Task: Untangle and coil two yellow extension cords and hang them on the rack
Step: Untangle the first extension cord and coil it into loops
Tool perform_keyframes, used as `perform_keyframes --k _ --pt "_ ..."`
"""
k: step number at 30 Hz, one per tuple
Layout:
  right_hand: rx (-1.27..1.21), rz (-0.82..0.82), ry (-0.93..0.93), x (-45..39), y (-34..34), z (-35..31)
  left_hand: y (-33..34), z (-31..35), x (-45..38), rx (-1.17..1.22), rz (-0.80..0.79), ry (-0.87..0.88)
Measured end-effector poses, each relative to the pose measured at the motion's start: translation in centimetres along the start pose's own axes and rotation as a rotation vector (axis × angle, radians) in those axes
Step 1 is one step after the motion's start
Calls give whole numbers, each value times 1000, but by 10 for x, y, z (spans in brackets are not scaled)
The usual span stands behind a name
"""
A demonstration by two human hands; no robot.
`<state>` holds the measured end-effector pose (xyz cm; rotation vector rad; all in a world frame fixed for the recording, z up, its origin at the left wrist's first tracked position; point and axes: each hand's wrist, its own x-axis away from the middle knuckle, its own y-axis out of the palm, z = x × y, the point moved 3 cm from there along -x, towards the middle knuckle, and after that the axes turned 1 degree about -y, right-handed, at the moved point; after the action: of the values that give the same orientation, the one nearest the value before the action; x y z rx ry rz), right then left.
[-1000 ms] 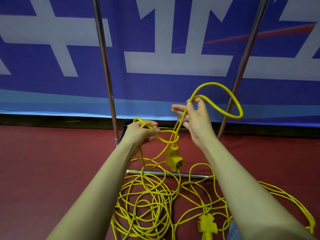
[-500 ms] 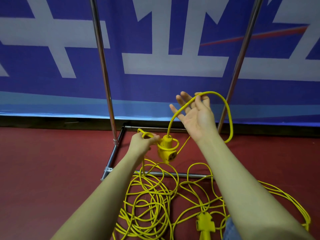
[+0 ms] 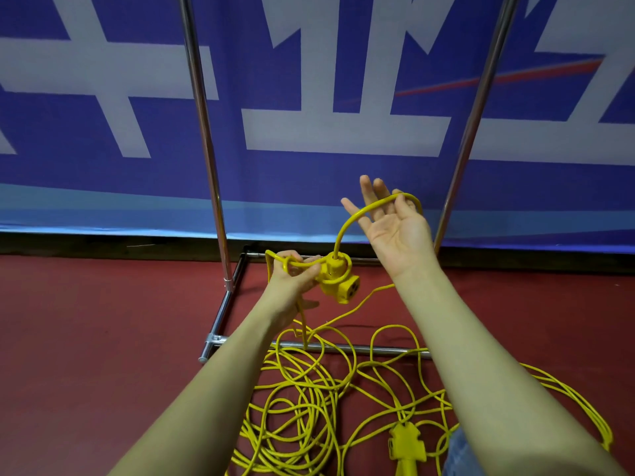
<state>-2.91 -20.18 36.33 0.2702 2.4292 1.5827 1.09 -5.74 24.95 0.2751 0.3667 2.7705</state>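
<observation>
Tangled yellow extension cords [image 3: 309, 400] lie in loops on the red floor in front of the rack. My left hand [image 3: 292, 273] grips a small loop of cord, and a yellow socket block [image 3: 338, 281] hangs right beside it with cord looped round its neck. The cord rises from the block in an arc and passes over the fingers of my right hand [image 3: 395, 225], which is held up, palm toward me, fingers spread. A second yellow socket end [image 3: 407, 444] rests on the floor near my right forearm.
The chrome rack has a left upright [image 3: 206, 149], a right upright [image 3: 474, 125] and a base bar [image 3: 371, 350] on the floor under the cords. A blue and white banner [image 3: 326, 132] hangs behind it. Red floor [image 3: 103, 338] stretches to the left.
The socket block has risen from hanging below my hands to beside my left hand. My right hand opened and turned palm up, and the big loop at its right shrank.
</observation>
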Motion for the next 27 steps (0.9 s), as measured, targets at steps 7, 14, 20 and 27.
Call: perform_keyframes --k 7,14,20,27 --pt "-54 10 25 6 12 -2 10 0 2 134 -61 22" --pt "-38 118 -8 1 -3 -14 4 0 -1 158 14 55" --pt "577 193 22 -6 -30 -5 5 13 -6 206 40 102" --pt "1130 -91 123 5 -38 36 10 28 -7 143 97 144"
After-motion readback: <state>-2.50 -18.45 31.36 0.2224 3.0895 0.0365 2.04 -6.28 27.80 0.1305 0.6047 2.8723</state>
